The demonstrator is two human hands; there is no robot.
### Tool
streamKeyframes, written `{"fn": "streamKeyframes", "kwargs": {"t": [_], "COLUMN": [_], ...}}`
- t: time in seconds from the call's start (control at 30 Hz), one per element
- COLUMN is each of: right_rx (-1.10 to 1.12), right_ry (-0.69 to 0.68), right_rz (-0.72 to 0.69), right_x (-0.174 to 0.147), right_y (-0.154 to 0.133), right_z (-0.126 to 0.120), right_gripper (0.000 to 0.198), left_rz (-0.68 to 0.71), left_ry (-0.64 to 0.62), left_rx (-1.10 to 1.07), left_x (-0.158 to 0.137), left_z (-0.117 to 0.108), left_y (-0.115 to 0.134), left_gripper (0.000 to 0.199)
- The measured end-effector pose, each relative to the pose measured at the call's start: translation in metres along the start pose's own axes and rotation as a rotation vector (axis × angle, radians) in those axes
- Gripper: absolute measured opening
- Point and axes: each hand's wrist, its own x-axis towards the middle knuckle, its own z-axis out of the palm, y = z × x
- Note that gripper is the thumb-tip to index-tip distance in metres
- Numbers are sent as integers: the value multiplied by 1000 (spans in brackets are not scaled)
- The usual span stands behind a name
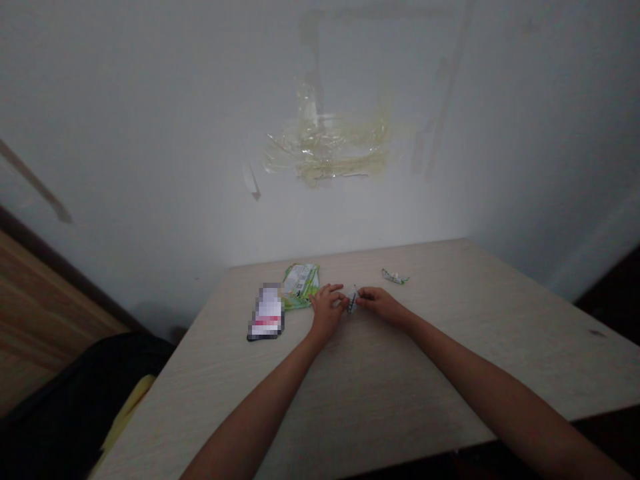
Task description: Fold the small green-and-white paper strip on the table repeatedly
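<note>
Between my two hands, a small whitish packet with a dark striped edge (353,300) is held just above or on the table; its exact kind is too small to make out. The thumb and a fingertip of my left hand (327,310) pinch its left side, while the other fingers stretch out toward a green and white pouch (301,280). My right hand (384,307) has its fingers closed on the right side of the small packet. The green pouch lies flat beside my left hand.
A phone-like object with a blurred screen (267,313) lies left of the pouch. A crumpled strip of wrapper (395,276) rests farther back to the right. The pale wooden table (410,400) meets a wall (175,133) with tape remnants. Dark and yellow cloth (127,407) is at the left.
</note>
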Motion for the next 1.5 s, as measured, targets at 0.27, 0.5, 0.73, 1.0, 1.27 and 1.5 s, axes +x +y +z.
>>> {"fn": "streamKeyframes", "kwargs": {"t": [0.27,0.5,0.73,1.0,1.27,1.5], "right_rx": [-40,-3,-8,-17,-37,-85], "right_ry": [0,-17,-5,76,157,230], "right_rz": [17,14,4,7,-1,22], "right_x": [-1,1,-2,0,2,2], "right_y": [-1,5,0,6,14,14], "right_z": [-1,-2,-2,-1,1,3], "right_gripper": [39,40,39,36,33,31], "left_rz": [19,22,23,25,23,42], "left_ry": [16,3,8,42,87,96], "left_rx": [-16,-14,-20,-7,34,68], "left_x": [0,2,1,-1,-2,-2], "left_z": [1,-1,-2,-2,0,0], "left_y": [-2,-2,-2,0,-1,-2], "left_gripper": [11,11,10,8,6,6]}}
